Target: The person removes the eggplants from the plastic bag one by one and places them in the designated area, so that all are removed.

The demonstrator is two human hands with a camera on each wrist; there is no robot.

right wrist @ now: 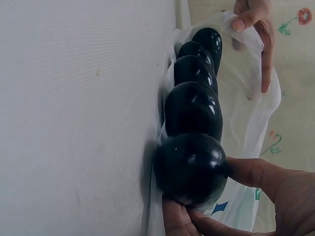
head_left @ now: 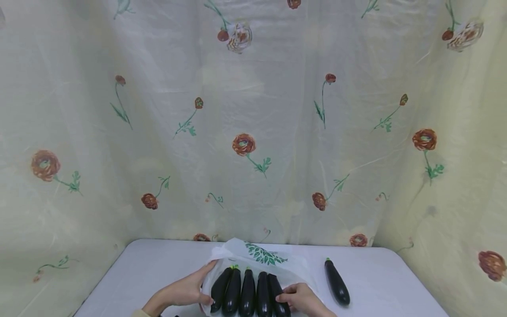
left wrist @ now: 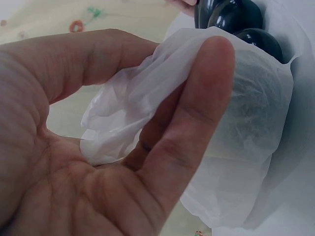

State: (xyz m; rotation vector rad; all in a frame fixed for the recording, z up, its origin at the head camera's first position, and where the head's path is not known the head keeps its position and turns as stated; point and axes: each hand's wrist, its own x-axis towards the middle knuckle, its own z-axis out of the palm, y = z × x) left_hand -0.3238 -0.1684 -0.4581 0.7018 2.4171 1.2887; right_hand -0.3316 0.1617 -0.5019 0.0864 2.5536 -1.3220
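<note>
Several glossy dark eggplants (head_left: 247, 293) lie side by side in the mouth of a thin white plastic bag (head_left: 237, 252), their green stem ends pointing away from me. My left hand (head_left: 184, 290) holds the bag's left edge; in the left wrist view the crumpled plastic (left wrist: 133, 101) passes between thumb and fingers. With thumb and fingers, my right hand (head_left: 304, 300) grips the rightmost eggplant (head_left: 276, 288) at its right side. The right wrist view shows that eggplant's rounded end (right wrist: 189, 169) close up, with the others in a row behind it.
A single eggplant (head_left: 337, 284) lies outside the bag, to the right of my right hand. Everything rests on a white-covered table (head_left: 380, 281). A floral curtain (head_left: 277, 189) hangs behind the table and along both sides.
</note>
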